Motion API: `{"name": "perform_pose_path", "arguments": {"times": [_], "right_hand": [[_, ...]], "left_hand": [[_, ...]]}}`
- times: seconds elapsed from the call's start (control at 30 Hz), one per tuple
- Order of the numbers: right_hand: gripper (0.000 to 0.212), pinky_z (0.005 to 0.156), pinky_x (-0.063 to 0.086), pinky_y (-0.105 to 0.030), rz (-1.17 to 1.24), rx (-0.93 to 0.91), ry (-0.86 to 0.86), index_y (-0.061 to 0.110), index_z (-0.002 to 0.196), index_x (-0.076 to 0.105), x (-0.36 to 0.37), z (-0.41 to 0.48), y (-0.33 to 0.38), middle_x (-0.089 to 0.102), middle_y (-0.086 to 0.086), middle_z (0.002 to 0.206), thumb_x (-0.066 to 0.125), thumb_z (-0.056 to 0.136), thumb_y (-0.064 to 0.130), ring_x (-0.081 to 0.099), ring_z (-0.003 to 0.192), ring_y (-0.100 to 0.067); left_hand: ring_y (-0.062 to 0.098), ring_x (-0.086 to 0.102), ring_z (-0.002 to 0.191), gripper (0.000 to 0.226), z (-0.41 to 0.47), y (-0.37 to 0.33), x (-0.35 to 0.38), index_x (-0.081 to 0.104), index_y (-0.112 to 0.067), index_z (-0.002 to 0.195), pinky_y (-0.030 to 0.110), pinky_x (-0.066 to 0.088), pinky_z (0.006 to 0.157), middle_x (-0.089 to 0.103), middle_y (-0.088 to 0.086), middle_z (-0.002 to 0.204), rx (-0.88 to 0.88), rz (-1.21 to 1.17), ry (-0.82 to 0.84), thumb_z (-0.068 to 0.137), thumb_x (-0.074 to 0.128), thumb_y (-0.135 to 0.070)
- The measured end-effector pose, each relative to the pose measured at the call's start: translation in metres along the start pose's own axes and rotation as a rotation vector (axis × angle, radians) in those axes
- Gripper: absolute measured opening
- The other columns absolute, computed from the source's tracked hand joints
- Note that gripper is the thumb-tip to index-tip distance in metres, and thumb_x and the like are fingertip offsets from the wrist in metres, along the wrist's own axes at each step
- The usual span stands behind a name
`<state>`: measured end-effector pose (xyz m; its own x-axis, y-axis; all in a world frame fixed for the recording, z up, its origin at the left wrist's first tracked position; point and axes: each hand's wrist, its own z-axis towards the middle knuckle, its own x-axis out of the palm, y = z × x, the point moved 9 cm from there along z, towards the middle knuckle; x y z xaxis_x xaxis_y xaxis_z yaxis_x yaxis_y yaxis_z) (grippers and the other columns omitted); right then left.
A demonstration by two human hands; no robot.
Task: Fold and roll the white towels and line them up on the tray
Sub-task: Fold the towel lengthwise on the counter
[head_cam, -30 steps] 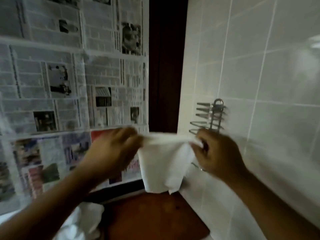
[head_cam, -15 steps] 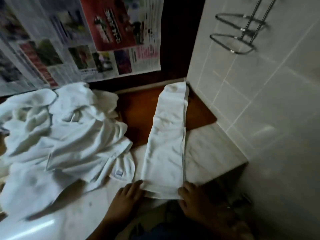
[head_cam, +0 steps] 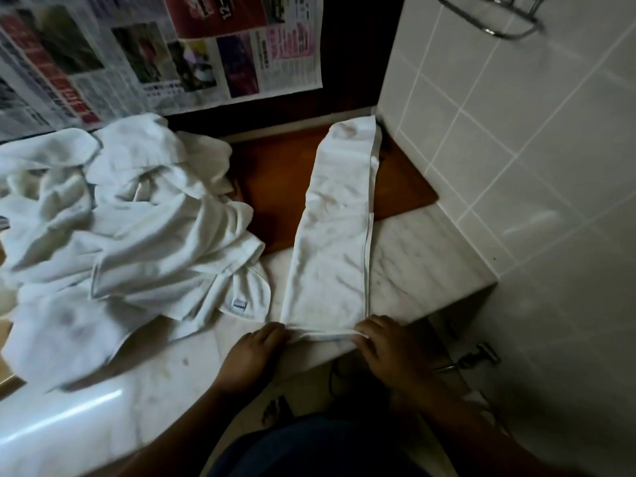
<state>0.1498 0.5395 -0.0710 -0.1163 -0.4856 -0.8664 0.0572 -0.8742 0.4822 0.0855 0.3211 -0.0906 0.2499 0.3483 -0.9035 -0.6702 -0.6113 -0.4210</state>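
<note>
A white towel folded into a long narrow strip lies flat, running from the marble counter's near edge back over a brown wooden tray. My left hand pinches the strip's near left corner and my right hand pinches the near right corner; the near end is lifted slightly into a small fold. A heap of unfolded white towels lies to the left.
The marble counter ends at a tiled wall on the right. A metal wire rack hangs on that wall. Newspaper sheets cover the back wall. A metal fitting sits below the counter's edge.
A second ago both hands held the towel up in the air before the wall. It now lies flat as a strip on the counter, and its near end has been lifted into a small fold.
</note>
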Motion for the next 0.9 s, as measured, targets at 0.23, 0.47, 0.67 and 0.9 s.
{"name": "perform_pose_path", "arguments": {"times": [0.23,0.47,0.67,0.9], "right_hand": [[0.037,0.066,0.046,-0.034,0.116,0.239,-0.110,0.020,0.066,0.056,0.010,0.007,-0.018,0.056,0.005,0.072,0.054,0.089,0.048,0.051,0.073,-0.015],[0.013,0.069,0.054,-0.039,0.149,0.390,-0.201,0.025,0.084,0.059,0.016,0.000,-0.022,0.059,0.005,0.089,0.069,0.086,0.033,0.060,0.077,-0.018],[0.027,0.075,0.056,-0.038,-0.087,0.065,-0.222,0.020,0.105,0.074,0.026,-0.018,0.012,0.065,-0.001,0.105,0.052,0.090,0.016,0.065,0.089,-0.025],[0.033,0.094,0.052,-0.032,0.094,0.038,-0.248,0.013,0.122,0.072,0.025,-0.030,0.008,0.067,0.000,0.119,0.069,0.091,0.022,0.064,0.107,-0.018]], "left_hand": [[0.004,0.060,0.069,0.007,0.009,0.030,-0.002,0.057,-0.031,0.098,0.022,0.045,0.060,0.064,-0.011,0.077,-0.470,-0.420,-0.151,0.096,0.060,-0.024],[0.004,0.057,0.068,0.011,0.021,0.028,-0.003,0.065,-0.029,0.091,0.022,0.046,0.061,0.057,-0.013,0.096,-0.420,-0.367,-0.184,0.090,0.068,-0.019],[0.019,0.063,0.080,0.033,0.013,0.009,0.001,0.062,-0.023,0.111,0.029,0.051,0.056,0.055,-0.006,0.118,-0.051,-0.164,-0.108,0.083,0.045,-0.023],[0.025,0.065,0.099,0.038,0.001,0.013,0.000,0.065,-0.012,0.125,0.031,0.056,0.075,0.060,0.006,0.128,0.198,-0.105,-0.104,0.090,0.057,-0.021]]}}
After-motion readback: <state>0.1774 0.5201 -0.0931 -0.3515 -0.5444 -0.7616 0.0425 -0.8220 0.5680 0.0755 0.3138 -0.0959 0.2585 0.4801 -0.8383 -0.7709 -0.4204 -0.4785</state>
